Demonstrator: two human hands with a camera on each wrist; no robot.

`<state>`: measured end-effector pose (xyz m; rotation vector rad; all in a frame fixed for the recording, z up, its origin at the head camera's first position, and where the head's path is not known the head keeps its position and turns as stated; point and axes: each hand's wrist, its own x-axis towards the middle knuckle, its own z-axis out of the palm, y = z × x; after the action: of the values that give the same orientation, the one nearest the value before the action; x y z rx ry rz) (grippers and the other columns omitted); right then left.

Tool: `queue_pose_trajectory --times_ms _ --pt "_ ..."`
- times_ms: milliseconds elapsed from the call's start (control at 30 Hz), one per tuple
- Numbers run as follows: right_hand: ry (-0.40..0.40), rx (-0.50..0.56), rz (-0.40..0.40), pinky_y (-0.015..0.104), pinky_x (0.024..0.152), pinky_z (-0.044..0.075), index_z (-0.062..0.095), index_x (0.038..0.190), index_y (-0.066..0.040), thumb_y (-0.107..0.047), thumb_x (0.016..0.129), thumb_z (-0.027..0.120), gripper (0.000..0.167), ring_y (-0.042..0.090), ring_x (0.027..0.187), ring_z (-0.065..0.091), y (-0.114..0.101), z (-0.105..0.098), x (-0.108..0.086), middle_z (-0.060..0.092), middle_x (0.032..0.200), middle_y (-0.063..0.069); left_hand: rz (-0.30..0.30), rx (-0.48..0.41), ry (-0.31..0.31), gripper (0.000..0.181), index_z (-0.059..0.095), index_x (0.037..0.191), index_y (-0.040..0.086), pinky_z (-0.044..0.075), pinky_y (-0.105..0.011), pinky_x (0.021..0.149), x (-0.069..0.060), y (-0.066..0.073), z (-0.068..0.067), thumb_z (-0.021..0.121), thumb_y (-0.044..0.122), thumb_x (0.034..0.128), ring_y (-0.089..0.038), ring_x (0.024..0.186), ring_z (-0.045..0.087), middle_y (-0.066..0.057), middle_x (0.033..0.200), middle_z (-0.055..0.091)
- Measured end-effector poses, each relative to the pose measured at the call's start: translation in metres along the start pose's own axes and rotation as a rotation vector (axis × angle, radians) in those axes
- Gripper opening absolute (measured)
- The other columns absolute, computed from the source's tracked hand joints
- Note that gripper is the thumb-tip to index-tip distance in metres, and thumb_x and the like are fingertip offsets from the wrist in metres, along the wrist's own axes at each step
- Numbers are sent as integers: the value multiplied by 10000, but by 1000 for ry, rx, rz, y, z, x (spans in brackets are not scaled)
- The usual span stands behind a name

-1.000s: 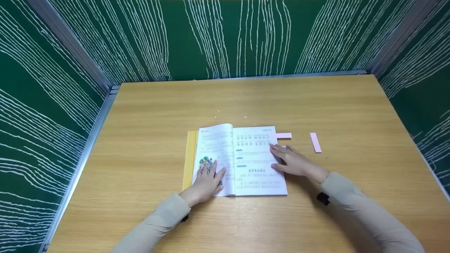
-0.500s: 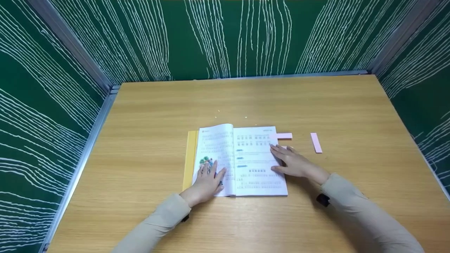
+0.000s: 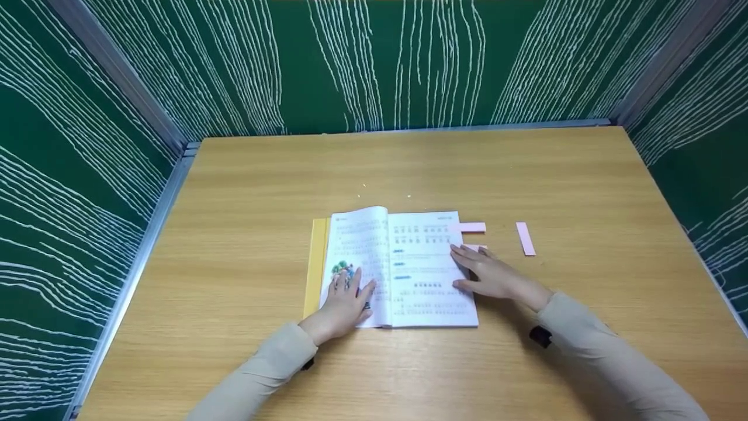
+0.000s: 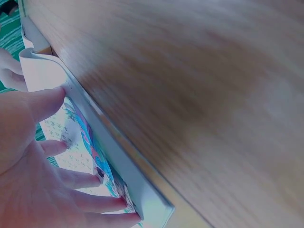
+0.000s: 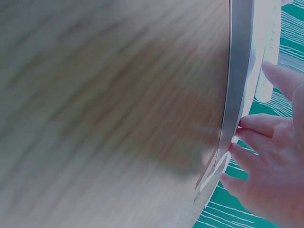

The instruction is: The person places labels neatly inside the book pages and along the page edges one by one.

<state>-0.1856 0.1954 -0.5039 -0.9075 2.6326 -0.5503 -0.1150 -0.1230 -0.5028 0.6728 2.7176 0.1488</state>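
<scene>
An open book (image 3: 432, 310) with printed pages lies in the middle of the table in the head view. My left hand (image 3: 339, 307) rests on its left page with the fingers spread, partly over a coloured picture (image 3: 342, 268). The fingers of my right hand (image 3: 494, 276) touch the right page near its outer edge. A pink paper strip (image 3: 473, 227) sticks out from that edge, and a second pink strip (image 3: 474, 248) shows partly behind my right fingers. In the left wrist view, the left hand (image 4: 47, 175) lies flat on the page; the right hand (image 5: 266, 147) appears at the book's edge.
A loose pink strip (image 3: 525, 238) lies on the wooden table (image 3: 234, 193) to the right of the book. Beneath the left page, a yellow cover or sheet (image 3: 315, 263) juts out. Tiny white bits lie beyond the book. Green walls (image 3: 304, 64) with white lines surround the table.
My right hand has slid slightly down along the page's outer edge, so more of the second pink strip shows. The left hand and the book stay where they were.
</scene>
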Motion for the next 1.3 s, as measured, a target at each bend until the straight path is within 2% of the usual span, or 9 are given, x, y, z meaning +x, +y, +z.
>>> queue_pose_trajectory --times_ms 433,733,1033,1300 --pt "40 -29 -45 556 1020 141 330 1326 53 -385 866 524 665 347 1272 270 1 2 -7 290 1396 188 -6 22 -19 570 241 1404 124 160 -576 1006 0 2 -2 421 362 918 -491 1261 129 -242 1435 117" --pt "59 12 -50 559 1006 185 404 1281 61 -316 867 545 578 333 1253 315 0 -1 -9 351 1363 184 -4 14 -16 580 234 1406 122 145 -573 1013 0 2 -3 423 368 916 -484 1268 114 -244 1435 108" --pt "191 69 -16 466 915 387 568 1135 43 -146 859 560 335 329 1084 510 6 -4 -11 575 1136 187 -2 8 -4 580 241 1404 117 164 -580 1003 1 1 -1 434 360 914 -487 1264 123 -245 1433 116" --pt "297 125 25 446 783 473 638 1029 2 -121 855 570 223 304 920 597 18 -9 -18 639 990 148 7 48 -17 580 217 1410 111 172 -572 1005 1 1 0 403 368 924 -490 1261 132 -250 1431 116"
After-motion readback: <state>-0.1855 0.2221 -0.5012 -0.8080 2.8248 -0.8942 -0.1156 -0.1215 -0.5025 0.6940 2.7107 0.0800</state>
